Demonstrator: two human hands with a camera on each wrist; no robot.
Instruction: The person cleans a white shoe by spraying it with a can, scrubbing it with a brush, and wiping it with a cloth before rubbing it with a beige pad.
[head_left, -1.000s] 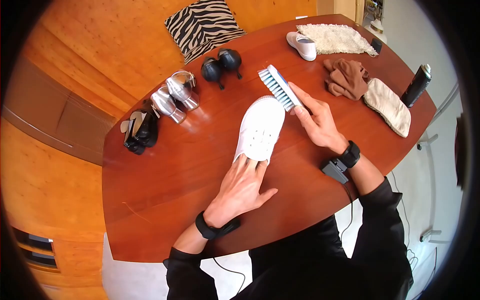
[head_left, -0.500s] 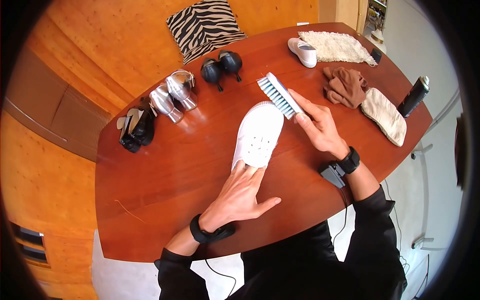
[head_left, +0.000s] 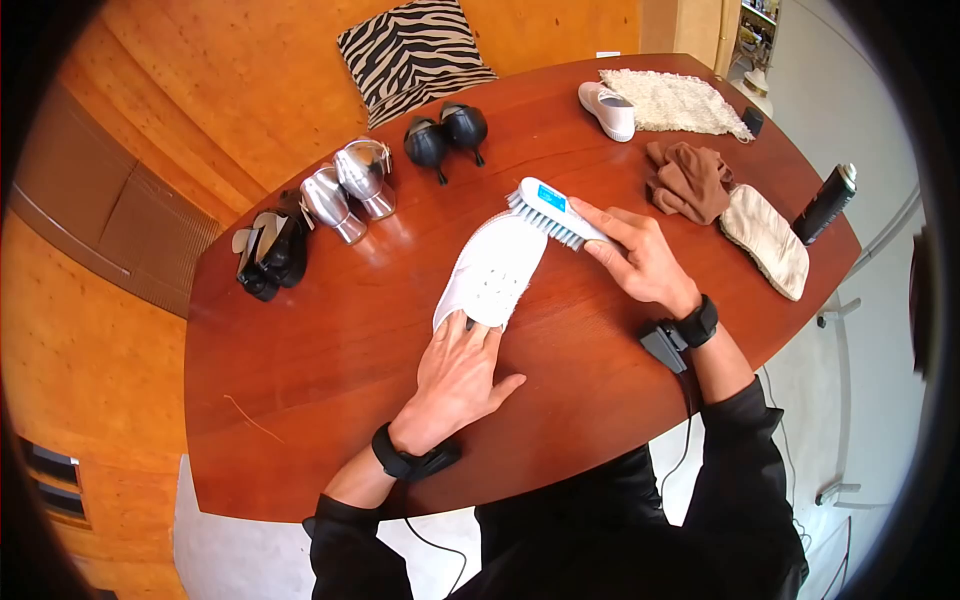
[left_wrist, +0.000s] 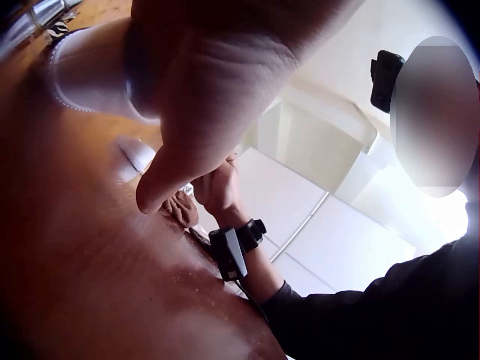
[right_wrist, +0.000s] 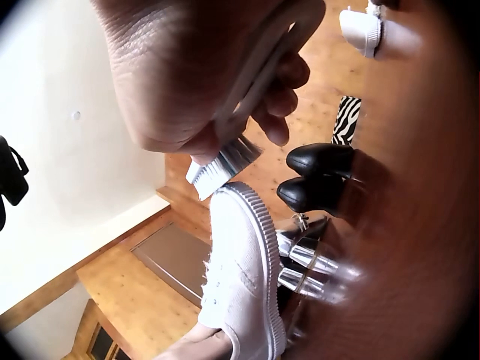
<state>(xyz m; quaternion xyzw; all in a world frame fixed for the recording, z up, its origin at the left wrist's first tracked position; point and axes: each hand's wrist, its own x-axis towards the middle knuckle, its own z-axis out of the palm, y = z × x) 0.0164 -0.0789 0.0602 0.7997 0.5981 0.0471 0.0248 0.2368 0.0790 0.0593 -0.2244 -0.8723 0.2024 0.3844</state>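
The left hand (head_left: 455, 385) has its fingers inside the opening of a white canvas shoe (head_left: 492, 275), its thumb stretched out to the side. In the right wrist view the shoe (right_wrist: 241, 262) is raised, its ribbed sole edge facing the table. The right hand (head_left: 642, 255) grips a white brush (head_left: 552, 207) with a blue label between thumb and fingers. Its bristles (right_wrist: 225, 169) lie at the toe of the shoe. In the left wrist view the left hand (left_wrist: 217, 90) covers much of the shoe (left_wrist: 97, 71); its fingertips are hidden.
Black shoes (head_left: 272, 255), silver heels (head_left: 348, 185) and black heels (head_left: 445, 138) stand along the far left edge. Another white shoe (head_left: 608, 110), a cream cloth (head_left: 675, 100), brown fabric (head_left: 690, 180), a cream pouch (head_left: 765, 240) and a black can (head_left: 827, 205) are at the right.
The left hand and the shoe have shifted left and tilted a little. The brush has turned flatter, showing its label, and moved from the toe's right side over the toe.
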